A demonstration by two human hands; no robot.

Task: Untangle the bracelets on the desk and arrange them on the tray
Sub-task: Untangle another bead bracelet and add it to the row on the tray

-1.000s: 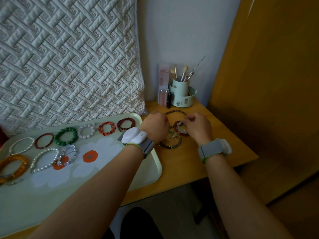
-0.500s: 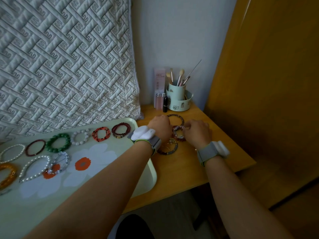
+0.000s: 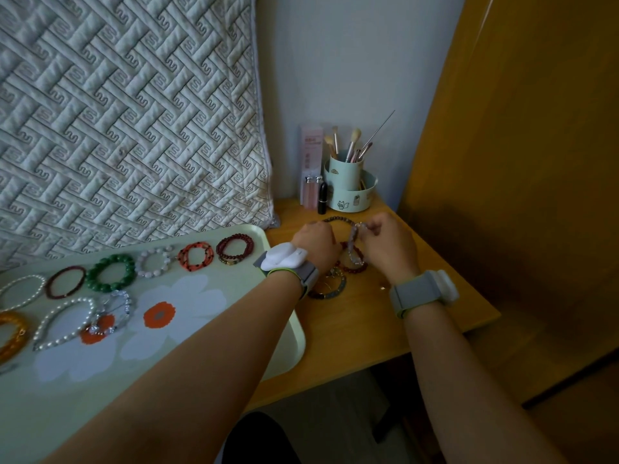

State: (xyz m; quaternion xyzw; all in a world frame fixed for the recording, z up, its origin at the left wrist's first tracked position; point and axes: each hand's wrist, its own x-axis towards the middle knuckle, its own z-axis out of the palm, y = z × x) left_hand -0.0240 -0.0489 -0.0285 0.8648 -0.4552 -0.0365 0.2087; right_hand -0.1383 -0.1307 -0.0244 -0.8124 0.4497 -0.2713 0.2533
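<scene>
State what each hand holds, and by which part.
Right hand pinches the pale beaded bracelet at its top. Left hand's fingers are hidden, so its hold cannot be told.

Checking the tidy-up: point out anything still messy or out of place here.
On the desk beside the tray, a few bracelets still overlap in a clump between both hands. Those on the tray lie separately.
</scene>
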